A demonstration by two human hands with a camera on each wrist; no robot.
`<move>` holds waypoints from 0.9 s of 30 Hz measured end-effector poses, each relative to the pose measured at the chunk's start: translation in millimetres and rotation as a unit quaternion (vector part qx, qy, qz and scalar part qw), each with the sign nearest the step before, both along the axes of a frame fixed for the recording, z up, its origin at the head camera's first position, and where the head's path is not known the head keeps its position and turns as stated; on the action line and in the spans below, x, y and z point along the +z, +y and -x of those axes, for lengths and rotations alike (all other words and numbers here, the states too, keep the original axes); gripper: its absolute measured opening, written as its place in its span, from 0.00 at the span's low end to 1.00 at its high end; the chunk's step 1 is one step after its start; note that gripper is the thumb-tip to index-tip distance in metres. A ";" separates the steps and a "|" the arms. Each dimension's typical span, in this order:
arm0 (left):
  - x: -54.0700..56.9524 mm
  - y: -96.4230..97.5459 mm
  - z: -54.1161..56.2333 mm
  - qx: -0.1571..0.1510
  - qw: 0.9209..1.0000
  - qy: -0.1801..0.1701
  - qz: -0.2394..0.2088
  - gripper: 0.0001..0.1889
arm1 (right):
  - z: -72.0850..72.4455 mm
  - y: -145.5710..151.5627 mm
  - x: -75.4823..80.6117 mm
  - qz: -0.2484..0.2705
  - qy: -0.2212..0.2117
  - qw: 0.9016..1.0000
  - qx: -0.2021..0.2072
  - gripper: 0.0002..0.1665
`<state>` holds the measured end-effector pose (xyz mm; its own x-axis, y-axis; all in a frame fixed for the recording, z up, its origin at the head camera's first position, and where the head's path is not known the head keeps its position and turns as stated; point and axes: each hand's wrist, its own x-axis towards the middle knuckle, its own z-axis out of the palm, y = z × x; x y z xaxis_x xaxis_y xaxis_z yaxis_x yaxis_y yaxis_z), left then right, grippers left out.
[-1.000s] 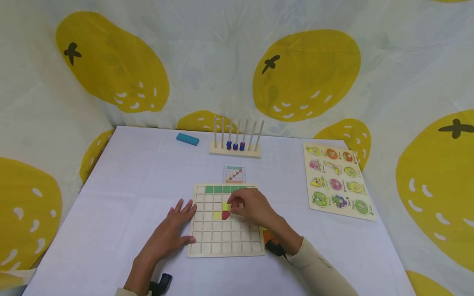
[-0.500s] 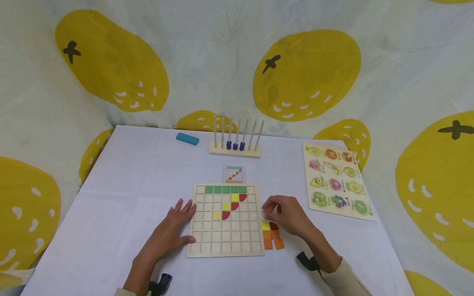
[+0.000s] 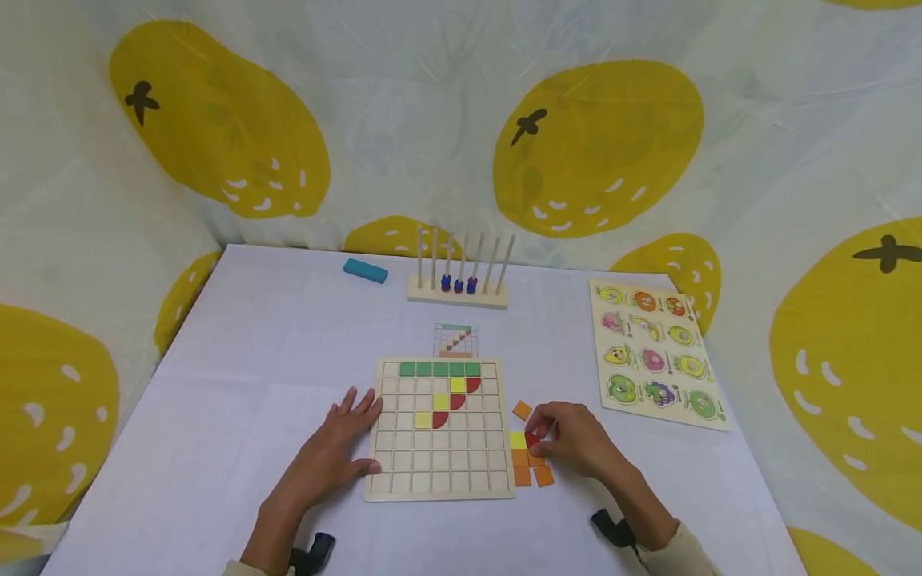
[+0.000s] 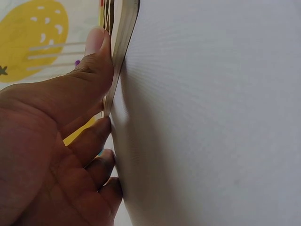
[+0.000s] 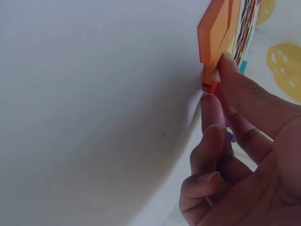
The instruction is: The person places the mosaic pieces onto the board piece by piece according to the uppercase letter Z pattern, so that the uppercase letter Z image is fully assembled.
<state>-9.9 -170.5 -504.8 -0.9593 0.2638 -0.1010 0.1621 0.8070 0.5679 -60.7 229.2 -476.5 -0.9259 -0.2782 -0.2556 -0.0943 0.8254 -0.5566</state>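
Note:
A square wooden grid board lies flat on the table, with green squares along its top row and yellow squares beside red quarter-circles stepping diagonally. My left hand, fingers spread, rests against the board's left edge; in the left wrist view the thumb lies on its rim. Right of the board, my right hand pinches a red quarter-circle tile between thumb and fingertips. That red tile is mostly hidden behind orange tiles in the right wrist view. A yellow tile and several orange tiles lie around it.
A lone orange tile sits above the tile group. Behind the board lie a small pattern card and a peg stand with beads. A teal block is at back left, a fruit puzzle board at right.
My right hand has gone from the board to the tiles at its right. Red quarter-circles and a yellow square show where it was. An orange tile now lies apart. The left hand stays put.

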 end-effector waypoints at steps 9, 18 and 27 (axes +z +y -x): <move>-0.5 0.4 0.5 -0.001 1.000 0.002 0.002 0.55 | 4.5 0.5 -3.8 0.016 -0.008 1.000 0.004 0.14; 0.1 -0.4 1.7 -0.007 1.000 0.002 0.010 0.55 | 0.2 -13.1 12.0 0.073 0.034 0.996 0.032 0.10; 1.7 -0.1 0.8 -0.004 1.000 -0.009 0.009 0.55 | -5.6 -62.2 18.4 0.082 0.045 0.995 0.028 0.13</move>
<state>-10.6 -170.6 -503.1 -0.9551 0.2695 -0.1232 0.1583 0.8156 0.5565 -55.1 167.0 -458.1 -0.9249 -0.3611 -0.1192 -0.1935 0.7168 -0.6699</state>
